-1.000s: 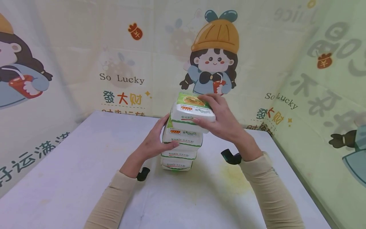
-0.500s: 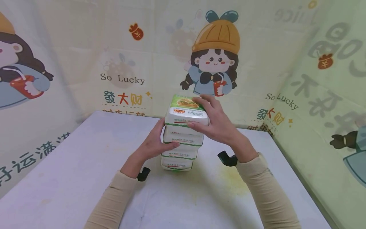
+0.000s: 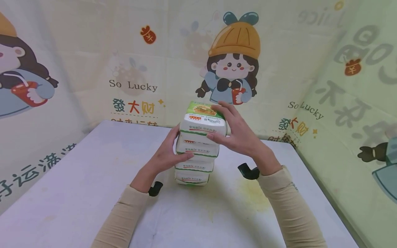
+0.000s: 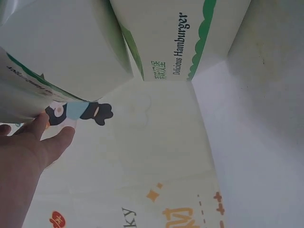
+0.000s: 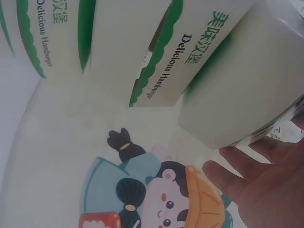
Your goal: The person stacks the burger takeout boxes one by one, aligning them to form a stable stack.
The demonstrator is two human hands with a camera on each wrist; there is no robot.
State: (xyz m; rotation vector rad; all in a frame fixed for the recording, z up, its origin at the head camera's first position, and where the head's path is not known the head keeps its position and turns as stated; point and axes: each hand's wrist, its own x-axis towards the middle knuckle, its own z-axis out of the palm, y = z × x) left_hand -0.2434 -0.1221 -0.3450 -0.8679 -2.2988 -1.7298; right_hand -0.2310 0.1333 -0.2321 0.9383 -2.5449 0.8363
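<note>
Several white and green hamburger boxes stand in a slightly uneven stack on the table. My right hand (image 3: 240, 134) holds the top box (image 3: 203, 124) at its right side, thumb on the front and fingers over the upper edge. That box sits on the second box (image 3: 198, 150), which my left hand (image 3: 164, 153) grips from the left with its thumb across the front. The lowest box (image 3: 191, 178) rests on the table. In the right wrist view, the fingertips (image 5: 228, 154) lie along the top box's edge. Part of the left fingers is hidden behind the stack.
The white table (image 3: 93, 193) has faint yellow stains right of the stack. Cartoon-printed cloth (image 3: 180, 62) hangs behind and along both sides. A black curved piece (image 3: 248, 171) shows at the right wrist, and another black piece (image 3: 156, 188) at the left.
My right hand has brought the top hamburger box left and onto the stack, then shifted very slightly right. My left hand stays on the second box.
</note>
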